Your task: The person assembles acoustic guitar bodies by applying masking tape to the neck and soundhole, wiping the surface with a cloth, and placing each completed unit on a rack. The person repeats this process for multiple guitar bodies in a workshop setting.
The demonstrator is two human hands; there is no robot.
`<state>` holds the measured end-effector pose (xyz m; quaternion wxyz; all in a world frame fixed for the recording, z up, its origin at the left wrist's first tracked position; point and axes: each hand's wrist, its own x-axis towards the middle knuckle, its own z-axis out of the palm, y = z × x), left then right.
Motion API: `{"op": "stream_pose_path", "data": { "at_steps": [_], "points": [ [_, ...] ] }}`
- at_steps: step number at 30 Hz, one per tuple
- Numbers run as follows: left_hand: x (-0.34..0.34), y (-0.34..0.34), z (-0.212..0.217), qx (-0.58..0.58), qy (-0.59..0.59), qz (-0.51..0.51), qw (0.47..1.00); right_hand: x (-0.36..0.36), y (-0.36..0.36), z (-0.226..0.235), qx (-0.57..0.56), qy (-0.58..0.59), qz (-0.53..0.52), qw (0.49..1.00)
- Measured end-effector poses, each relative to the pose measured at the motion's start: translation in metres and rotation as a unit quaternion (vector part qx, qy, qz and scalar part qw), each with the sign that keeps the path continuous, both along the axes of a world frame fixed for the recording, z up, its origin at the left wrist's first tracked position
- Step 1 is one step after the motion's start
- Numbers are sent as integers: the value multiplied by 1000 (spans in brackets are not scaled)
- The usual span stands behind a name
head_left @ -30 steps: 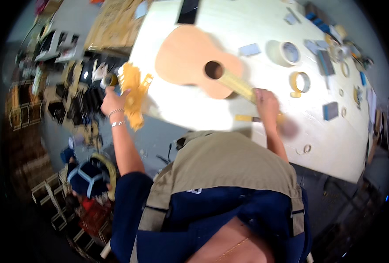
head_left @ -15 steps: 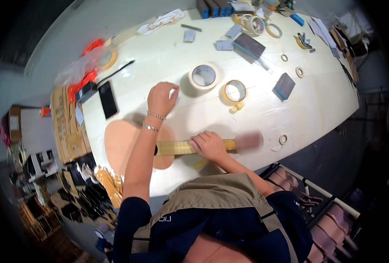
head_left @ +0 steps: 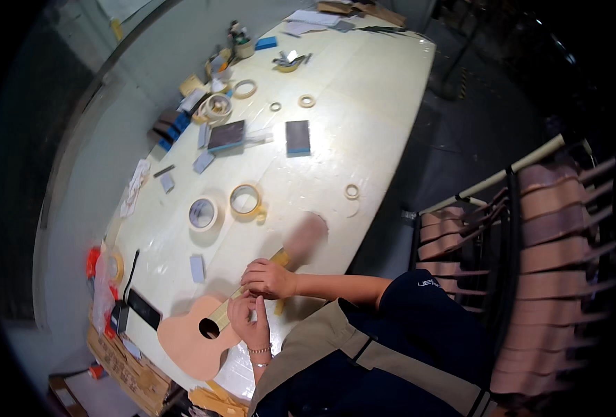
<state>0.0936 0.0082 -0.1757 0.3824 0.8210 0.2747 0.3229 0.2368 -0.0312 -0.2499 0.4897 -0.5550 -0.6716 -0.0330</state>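
Observation:
A small ukulele (head_left: 190, 337) of bare pinkish wood lies slanted across the near part of the table, its body at the lower left. Yellow tape (head_left: 280, 258) shows on its neck close to the blurred headstock (head_left: 306, 234). My right hand (head_left: 269, 278) is closed over the neck from above. Just beside it, nearer the sound hole, my left hand (head_left: 250, 321) has its fingers bent over the neck, with the thumb standing apart. A small grey sanding sheet (head_left: 197, 268) lies on the table beyond the neck.
A wide cream tape roll (head_left: 203, 214) and a yellow one (head_left: 245, 201) stand beyond the ukulele. Sanding blocks (head_left: 297, 137) lie farther off. A black phone (head_left: 143, 309) rests at the left. Curved wooden parts hang on a rack (head_left: 530, 229) to the right, past the table edge.
My view has turned to the right. My left hand has come back from the grey sanding sheet, now lying loose, to the ukulele neck next to my right hand. The ukulele now lies more slanted in view.

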Motion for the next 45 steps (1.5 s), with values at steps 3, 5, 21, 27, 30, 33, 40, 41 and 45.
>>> {"op": "stream_pose_path", "data": {
  "at_steps": [3, 5, 21, 27, 30, 33, 40, 41, 45],
  "points": [
    [-6, -20, -8, -69, -9, -39, 997, -6, -59, 13, 30, 57, -108, 992],
    [1, -31, -9, -63, -19, -82, 994, -7, -114, 15, -8, 61, -215, 975],
    [166, -244, -22, -131, 30, -365, 921, 161, -562, 10, 593, 602, -370, 385],
    [271, -341, -8, -100, 40, -431, 896, 224, -594, 5, 699, 612, -233, 289],
    [306, -363, -1, -73, 54, -465, 881, 231, -584, 8, 686, 612, -273, 283],
    [333, -362, -21, -77, 93, -498, 859, 234, -585, -1, 684, 589, -302, 307],
    [407, -340, -69, -128, 122, -538, 824, 257, -614, -47, 724, 529, -295, 329],
    [421, -337, -74, -126, 123, -552, 815, 260, -618, -42, 717, 520, -337, 319],
    [471, -335, -89, -115, 115, -604, 780, 270, -657, -67, 696, 485, -401, 347]
  ]
}}
